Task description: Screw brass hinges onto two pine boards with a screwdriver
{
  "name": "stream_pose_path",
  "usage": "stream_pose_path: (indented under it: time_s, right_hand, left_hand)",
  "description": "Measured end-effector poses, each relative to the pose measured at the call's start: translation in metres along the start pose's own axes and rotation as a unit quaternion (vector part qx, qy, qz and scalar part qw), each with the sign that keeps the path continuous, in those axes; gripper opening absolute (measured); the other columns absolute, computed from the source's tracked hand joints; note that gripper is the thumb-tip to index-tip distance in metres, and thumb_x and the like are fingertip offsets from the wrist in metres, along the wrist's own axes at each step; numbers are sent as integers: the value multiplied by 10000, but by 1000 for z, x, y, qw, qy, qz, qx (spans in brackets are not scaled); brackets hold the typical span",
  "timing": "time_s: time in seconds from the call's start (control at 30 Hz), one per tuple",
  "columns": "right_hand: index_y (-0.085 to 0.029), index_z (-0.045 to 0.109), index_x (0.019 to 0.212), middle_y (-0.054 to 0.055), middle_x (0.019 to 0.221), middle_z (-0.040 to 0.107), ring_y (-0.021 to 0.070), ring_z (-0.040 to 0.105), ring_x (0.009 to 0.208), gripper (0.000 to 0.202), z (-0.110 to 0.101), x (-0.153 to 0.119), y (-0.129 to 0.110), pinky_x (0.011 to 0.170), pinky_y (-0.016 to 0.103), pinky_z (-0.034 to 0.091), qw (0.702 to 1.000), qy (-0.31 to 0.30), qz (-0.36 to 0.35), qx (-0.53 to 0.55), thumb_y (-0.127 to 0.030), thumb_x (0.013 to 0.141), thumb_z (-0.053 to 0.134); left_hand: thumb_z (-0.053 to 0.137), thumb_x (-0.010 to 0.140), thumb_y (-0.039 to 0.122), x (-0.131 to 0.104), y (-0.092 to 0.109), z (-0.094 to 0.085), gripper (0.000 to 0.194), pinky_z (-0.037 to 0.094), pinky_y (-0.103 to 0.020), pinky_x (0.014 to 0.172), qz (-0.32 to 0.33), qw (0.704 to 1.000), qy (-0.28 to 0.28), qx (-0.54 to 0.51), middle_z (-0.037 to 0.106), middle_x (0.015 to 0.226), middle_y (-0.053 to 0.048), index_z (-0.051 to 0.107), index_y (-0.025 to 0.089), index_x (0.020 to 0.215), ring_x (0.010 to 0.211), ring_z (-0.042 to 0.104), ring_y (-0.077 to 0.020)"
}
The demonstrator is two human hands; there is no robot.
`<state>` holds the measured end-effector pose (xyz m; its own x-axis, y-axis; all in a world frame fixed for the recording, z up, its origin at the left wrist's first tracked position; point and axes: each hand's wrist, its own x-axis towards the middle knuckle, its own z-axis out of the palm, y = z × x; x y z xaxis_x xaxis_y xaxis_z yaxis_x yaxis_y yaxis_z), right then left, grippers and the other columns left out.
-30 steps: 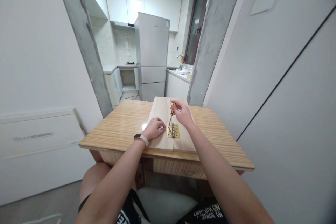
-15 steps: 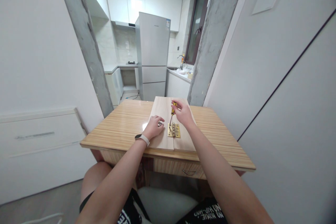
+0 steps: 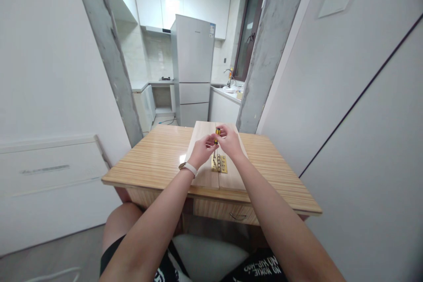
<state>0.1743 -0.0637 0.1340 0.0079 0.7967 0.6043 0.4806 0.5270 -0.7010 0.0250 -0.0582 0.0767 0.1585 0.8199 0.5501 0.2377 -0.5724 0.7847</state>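
A yellow-and-black screwdriver (image 3: 217,131) stands nearly upright over a brass hinge (image 3: 223,164), its tip down at the hinge's left leaf. My right hand (image 3: 229,141) is closed around the upper part of the handle. Lower on the handle, the fingers of my left hand (image 3: 204,149) close on the screwdriver too. The hinge lies across the seam between two pale wooden boards (image 3: 205,180), which sit side by side. Screws show on the hinge, but their exact fit is too small to tell.
The boards lie on a striped wooden table (image 3: 158,154) with a drawer handle (image 3: 238,217) at its front. Behind it are a silver refrigerator (image 3: 194,61), a faucet (image 3: 228,72) and rough grey wall edges. A white wall stands close on the right.
My left hand has risen from the left board and moved right to the screwdriver's handle. My right hand stays on the upper handle, and the hinge has not moved.
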Motion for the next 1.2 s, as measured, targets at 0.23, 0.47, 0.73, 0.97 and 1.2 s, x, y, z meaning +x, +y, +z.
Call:
stream_pose_path:
  time_s: [0.23, 0.47, 0.73, 0.97, 1.2]
  right_hand:
    - [-253, 717, 1223, 56, 1113, 774, 210, 733, 938, 357, -9, 5, -3, 865, 358, 587, 998, -51, -23, -26, -229, 869, 671]
    - [-228, 776, 1204, 83, 1194, 777, 227, 725, 1062, 371, -25, 14, -12, 1024, 393, 537, 982, -155, -69, -88, -123, 949, 528]
    - [-248, 791, 1111, 65, 1048, 802, 217, 725, 922, 238, -27, 22, -18, 909, 327, 526, 969, -150, -80, -181, -158, 937, 655]
    - [-225, 762, 1038, 53, 969, 771, 195, 677, 873, 151, -25, 31, -23, 822, 289, 477, 947, -185, -118, -233, -183, 950, 647]
    - [-209, 751, 993, 72, 1033, 741, 197, 670, 907, 211, -22, 42, -11, 819, 282, 469, 919, -236, -139, -285, -55, 898, 643]
  left_hand:
    - [726, 933, 298, 5, 13, -1, 135, 617, -331, 824, 18, 1000, 3, 2, 783, 950, -54, 723, 208, 1033, 862, 753, -193]
    - [683, 939, 278, 8, 16, -7, 183, 608, -369, 915, 3, 999, -49, -21, 798, 1080, -86, 738, 200, 1096, 985, 757, -231]
    - [596, 993, 483, -11, -32, -46, 480, 447, -473, 1183, -9, 981, -102, 166, 667, 1415, -141, 649, 190, 1370, 1355, 591, -307]
    - [745, 802, 712, -37, -55, -54, 883, 395, -466, 1205, 12, 947, -171, 270, 592, 1491, -179, 559, 166, 1470, 1416, 517, -353]
    - [718, 756, 807, -41, -57, -53, 996, 370, -468, 1213, 21, 936, -178, 303, 560, 1523, -177, 521, 180, 1505, 1440, 481, -371]
